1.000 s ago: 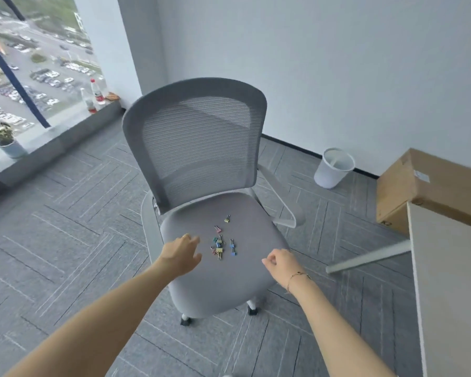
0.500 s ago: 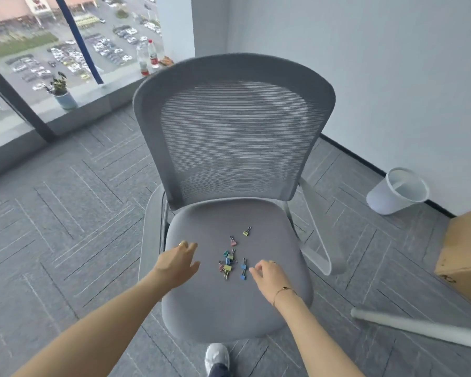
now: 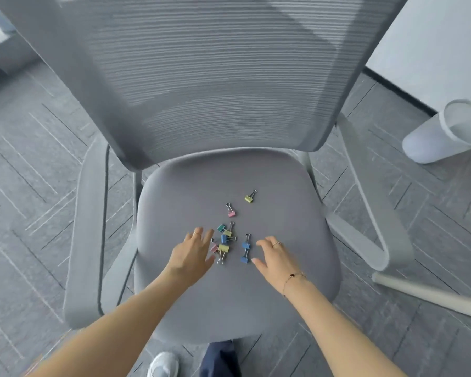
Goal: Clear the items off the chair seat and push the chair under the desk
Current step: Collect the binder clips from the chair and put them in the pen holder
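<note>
binder clips (image 3: 226,240), left hand (image 3: 192,254) overlapping some

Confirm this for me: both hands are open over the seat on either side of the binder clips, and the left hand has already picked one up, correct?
Not quite. The head view shows the left hand open and empty, fingers spread beside the binder clips, like the right hand. Nothing is picked up yet; every clip lies on the chair seat.
</note>
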`<state>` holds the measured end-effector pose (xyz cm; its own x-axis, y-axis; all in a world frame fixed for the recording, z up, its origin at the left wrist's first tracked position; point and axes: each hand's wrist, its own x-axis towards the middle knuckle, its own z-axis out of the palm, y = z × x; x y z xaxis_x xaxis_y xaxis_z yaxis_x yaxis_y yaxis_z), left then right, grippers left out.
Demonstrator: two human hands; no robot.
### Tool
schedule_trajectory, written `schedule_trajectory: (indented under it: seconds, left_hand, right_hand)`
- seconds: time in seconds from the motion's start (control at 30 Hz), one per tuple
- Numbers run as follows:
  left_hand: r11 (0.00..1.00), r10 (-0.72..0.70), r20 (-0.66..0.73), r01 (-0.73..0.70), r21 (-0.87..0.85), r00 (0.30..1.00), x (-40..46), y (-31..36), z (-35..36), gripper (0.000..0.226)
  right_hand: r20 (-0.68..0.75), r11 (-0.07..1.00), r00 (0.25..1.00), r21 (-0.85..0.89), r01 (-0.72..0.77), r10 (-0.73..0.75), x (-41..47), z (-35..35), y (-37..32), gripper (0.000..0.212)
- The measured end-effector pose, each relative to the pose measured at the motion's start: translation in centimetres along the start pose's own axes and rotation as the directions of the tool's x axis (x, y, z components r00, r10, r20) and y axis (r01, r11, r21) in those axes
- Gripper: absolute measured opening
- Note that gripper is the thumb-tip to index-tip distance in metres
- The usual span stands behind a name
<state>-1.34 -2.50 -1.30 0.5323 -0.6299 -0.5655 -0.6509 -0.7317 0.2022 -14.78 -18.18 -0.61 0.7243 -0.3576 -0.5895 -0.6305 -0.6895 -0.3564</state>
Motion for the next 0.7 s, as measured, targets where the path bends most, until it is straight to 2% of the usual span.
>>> schedule_trajectory:
  seconds: [0.23, 0.4, 0.47, 0.6, 0.7]
  left_hand:
    - [0.997, 0.073, -0.051, -0.075, -0.028, 0.996, 2.2, 0.0, 3.5, 0.072]
    - [0.968, 0.235, -0.143, -0.217, 0.128, 0.962, 4.1, -0.3, 4.6, 0.085]
    - [0.965, 0.243, -0.161, -0.222, 0.137, 0.957, 4.6, -0.3, 5.2, 0.078]
    - [0.988, 0.150, -0.222, -0.142, 0.054, 0.963, 5.9, -0.1, 6.8, 0.069]
    - [0.993, 0.117, -0.179, -0.116, 0.013, 0.977, 6.7, -0.1, 7.1, 0.054]
  right_hand:
    - [-0.032, 0.998, 0.998, 0.031, 0.050, -0.049, 2.9, 2.7, 1.1, 0.052]
    - [-0.039, 0.990, 0.990, -0.043, 0.131, -0.133, 4.8, 4.5, 1.1, 0.062]
    - [-0.084, 0.983, 0.983, -0.099, 0.156, -0.164, 5.3, 5.6, 1.2, 0.058]
    - [-0.303, 0.967, 0.923, -0.160, 0.197, -0.238, 5.7, 7.6, 1.9, 0.041]
    - [-0.363, 0.947, 0.889, -0.258, 0.191, -0.279, 5.9, 7.8, 1.7, 0.038]
